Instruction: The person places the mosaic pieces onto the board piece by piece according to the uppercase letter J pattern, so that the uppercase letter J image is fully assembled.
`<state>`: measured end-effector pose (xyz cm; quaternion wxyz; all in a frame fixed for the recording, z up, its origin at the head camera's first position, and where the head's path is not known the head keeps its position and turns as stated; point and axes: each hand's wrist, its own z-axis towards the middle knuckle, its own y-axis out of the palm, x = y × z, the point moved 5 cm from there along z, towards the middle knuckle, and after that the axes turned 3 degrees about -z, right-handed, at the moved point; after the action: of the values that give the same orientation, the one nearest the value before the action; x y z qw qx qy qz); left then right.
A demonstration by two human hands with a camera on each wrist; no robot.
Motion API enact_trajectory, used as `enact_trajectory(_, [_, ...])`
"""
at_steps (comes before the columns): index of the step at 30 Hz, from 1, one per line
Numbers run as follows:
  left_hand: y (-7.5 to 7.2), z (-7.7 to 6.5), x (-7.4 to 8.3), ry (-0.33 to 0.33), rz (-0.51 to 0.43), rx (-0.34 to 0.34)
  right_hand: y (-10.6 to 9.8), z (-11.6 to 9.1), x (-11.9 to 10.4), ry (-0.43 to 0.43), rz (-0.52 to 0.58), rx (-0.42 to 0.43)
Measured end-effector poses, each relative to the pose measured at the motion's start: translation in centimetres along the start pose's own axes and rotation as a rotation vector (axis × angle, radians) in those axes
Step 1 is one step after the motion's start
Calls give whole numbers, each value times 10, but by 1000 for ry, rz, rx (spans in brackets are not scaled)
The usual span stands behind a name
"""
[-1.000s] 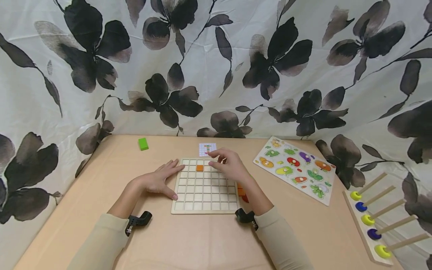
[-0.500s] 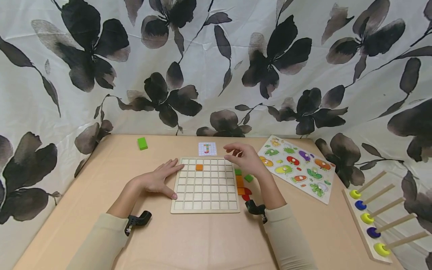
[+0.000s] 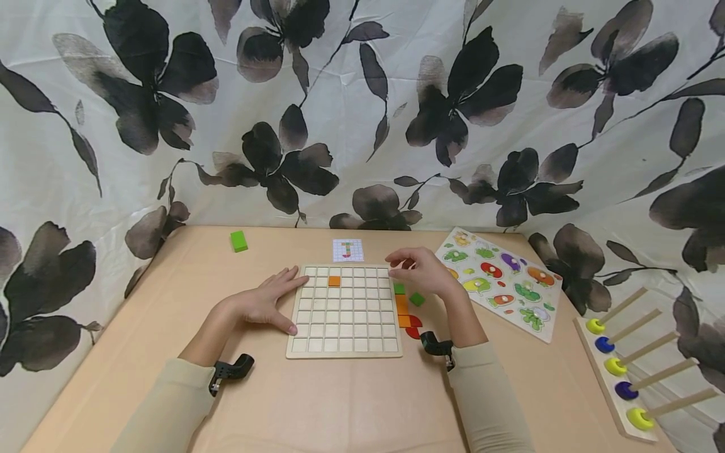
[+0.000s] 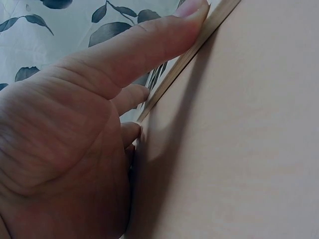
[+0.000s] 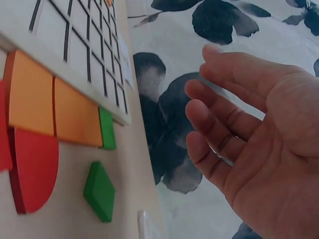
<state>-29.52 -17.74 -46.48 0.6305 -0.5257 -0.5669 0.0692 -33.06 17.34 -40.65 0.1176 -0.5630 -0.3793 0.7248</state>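
A pale wooden grid board [image 3: 348, 321] lies on the table with one orange square [image 3: 335, 281] in its upper rows. My left hand [image 3: 263, 301] rests at the board's left edge, fingers spread; in the left wrist view the thumb [image 4: 149, 47] touches the wooden rim. Over the board's upper right corner hovers my right hand [image 3: 421, 272], its fingers loosely bent with nothing between them in the right wrist view. Below it, beside the board's right edge, lie orange squares [image 5: 77, 112], a green piece [image 5: 107, 128], a green diamond [image 5: 100, 191] and red rounded pieces [image 5: 37, 169].
A small pattern card [image 3: 347, 250] lies behind the board. Farther left is a green block [image 3: 239, 241]. A vegetable puzzle board [image 3: 504, 286] lies at the right, and a peg stand [image 3: 617, 384] with yellow and blue rings stands at the far right. A floral cloth hangs behind.
My right hand has drawn back rightward from the board's top rows to beyond its corner, uncovering the pattern card and the loose pieces. The left hand stays put.
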Motion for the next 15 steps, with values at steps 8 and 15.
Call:
enact_trajectory(8, [0, 1, 0, -9, -3, 1, 0, -2, 23, 99, 11, -37])
enact_trajectory(15, [1, 2, -1, -16, -10, 0, 3, -3, 40, 167, -6, -101])
